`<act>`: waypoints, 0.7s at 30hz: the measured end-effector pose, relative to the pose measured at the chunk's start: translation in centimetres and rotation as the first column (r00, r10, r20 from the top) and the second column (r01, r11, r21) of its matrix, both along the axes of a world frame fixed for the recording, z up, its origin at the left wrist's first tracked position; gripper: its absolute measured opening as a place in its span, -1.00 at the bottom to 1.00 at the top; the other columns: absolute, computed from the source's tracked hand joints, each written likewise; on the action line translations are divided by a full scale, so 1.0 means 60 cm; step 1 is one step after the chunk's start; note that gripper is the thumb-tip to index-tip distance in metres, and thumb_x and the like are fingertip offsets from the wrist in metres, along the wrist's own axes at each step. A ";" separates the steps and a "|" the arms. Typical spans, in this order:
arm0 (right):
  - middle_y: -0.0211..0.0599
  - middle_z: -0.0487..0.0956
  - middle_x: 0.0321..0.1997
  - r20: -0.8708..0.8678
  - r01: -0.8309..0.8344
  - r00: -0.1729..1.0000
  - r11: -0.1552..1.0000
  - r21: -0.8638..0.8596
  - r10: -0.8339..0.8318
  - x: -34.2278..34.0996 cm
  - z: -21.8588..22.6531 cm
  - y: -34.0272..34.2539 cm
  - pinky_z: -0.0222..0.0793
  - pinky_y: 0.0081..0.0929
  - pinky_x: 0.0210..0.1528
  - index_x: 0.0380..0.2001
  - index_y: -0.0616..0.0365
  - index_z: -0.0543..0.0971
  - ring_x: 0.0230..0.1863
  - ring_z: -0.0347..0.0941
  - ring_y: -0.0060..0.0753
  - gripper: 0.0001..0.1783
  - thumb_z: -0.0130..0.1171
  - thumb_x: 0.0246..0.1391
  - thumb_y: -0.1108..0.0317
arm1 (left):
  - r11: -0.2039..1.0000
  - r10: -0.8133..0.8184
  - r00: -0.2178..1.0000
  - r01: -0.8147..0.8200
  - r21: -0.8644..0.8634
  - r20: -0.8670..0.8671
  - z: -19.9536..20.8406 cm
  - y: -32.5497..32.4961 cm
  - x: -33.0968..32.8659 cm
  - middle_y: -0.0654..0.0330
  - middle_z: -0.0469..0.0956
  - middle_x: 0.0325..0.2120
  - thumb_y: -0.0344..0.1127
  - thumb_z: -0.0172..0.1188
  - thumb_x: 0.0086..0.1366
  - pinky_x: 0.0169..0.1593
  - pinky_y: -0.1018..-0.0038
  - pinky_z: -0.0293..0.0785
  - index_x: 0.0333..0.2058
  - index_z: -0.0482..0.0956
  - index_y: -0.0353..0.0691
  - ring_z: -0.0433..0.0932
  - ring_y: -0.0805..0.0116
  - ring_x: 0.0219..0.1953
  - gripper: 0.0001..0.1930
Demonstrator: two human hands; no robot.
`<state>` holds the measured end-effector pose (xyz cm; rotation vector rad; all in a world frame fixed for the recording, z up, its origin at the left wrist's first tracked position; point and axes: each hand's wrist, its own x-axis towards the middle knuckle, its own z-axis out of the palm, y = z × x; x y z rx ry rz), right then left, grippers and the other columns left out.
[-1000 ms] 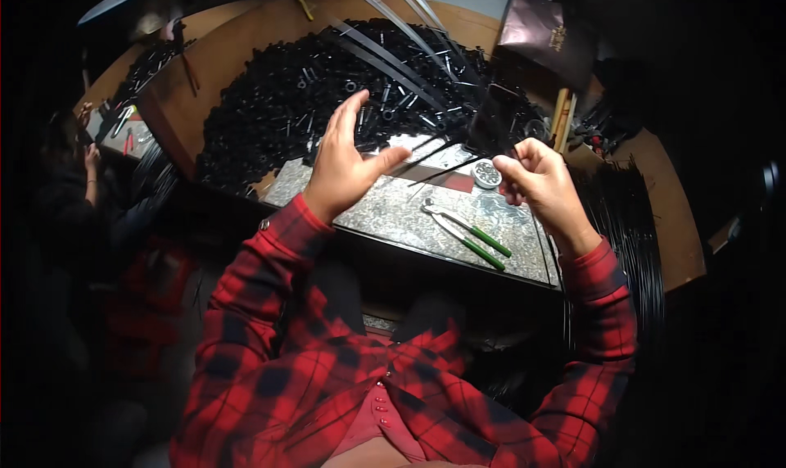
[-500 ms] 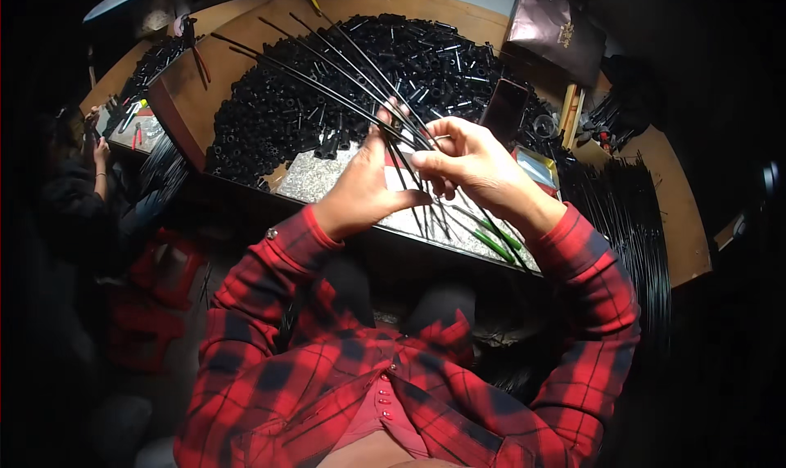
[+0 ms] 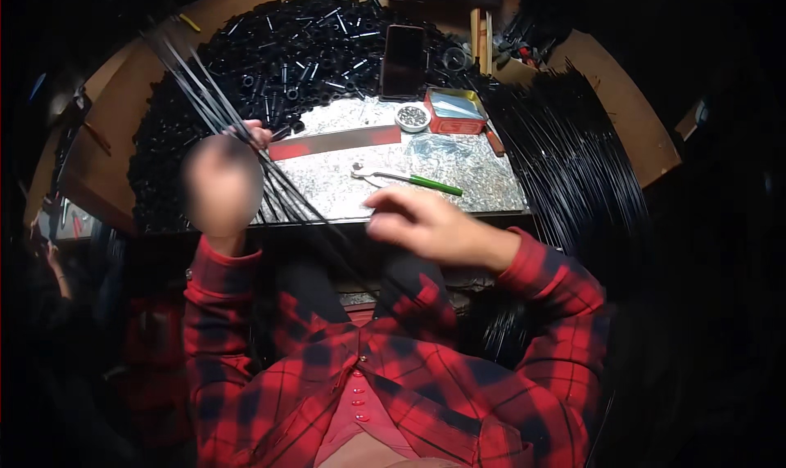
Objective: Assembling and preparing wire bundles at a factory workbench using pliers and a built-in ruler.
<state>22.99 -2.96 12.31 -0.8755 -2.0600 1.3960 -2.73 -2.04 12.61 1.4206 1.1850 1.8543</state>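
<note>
My left hand (image 3: 223, 185), smeared in the picture, is closed round a bundle of thin black rods (image 3: 286, 188). The bundle slants from the upper left down over the front edge of the work surface, its ends blurred. My right hand (image 3: 434, 229) is apart from the rods, fingers half bent and thumb apart, with nothing visible in it. Just beyond its fingers lie green-handled pliers (image 3: 434, 185), their metal jaws pointing left. The mottled light work surface (image 3: 483, 173) lies under them.
A heap of short black tubular parts (image 3: 278, 58) covers the back and left. Beyond the pliers are a dark red strip (image 3: 336, 142), a phone (image 3: 404, 61), a round dish of small pieces (image 3: 412, 117) and a red box (image 3: 455, 112). Many long black rods (image 3: 573, 157) lie right.
My left hand has carried the rods leftward. The right hand has let go of them and moved down toward the front edge. The view has shifted, showing more of the work surface.
</note>
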 end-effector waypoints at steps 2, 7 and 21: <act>-0.34 0.48 -0.50 0.082 0.216 0.961 0.901 0.376 -0.265 0.064 -0.020 0.044 0.34 -0.52 -0.37 -0.30 0.27 0.48 -0.45 0.42 -0.51 -0.79 0.15 0.02 0.35 | 1.000 0.018 0.998 -0.019 0.018 0.054 0.012 -0.008 -0.007 0.19 0.57 -0.38 -0.52 0.16 0.17 -0.17 0.59 0.46 -0.27 0.54 -0.38 0.55 0.49 -0.33 -0.86; -0.08 0.51 -0.37 0.408 0.063 0.300 0.445 0.893 -0.862 0.282 -0.078 0.140 0.42 -0.26 -0.32 -0.47 0.27 0.53 -0.32 0.47 -0.05 -0.81 0.20 -0.09 0.34 | 0.998 0.000 0.999 -0.003 0.070 0.054 0.022 -0.008 -0.003 0.17 0.58 -0.38 -0.51 0.15 0.18 -0.16 0.60 0.46 -0.27 0.54 -0.38 0.55 0.47 -0.33 -0.87; 0.07 0.50 -0.42 0.354 0.266 0.310 0.438 0.859 -0.882 0.379 -0.058 0.167 0.33 -0.14 -0.30 -0.51 0.34 0.48 -0.35 0.43 0.13 -0.76 0.05 0.03 0.33 | 0.987 -0.158 0.987 0.157 -0.018 -0.011 0.017 0.000 0.017 0.23 0.58 -0.44 -0.58 0.16 0.09 -0.19 0.57 0.45 -0.39 0.57 -0.38 0.51 0.54 -0.38 -0.91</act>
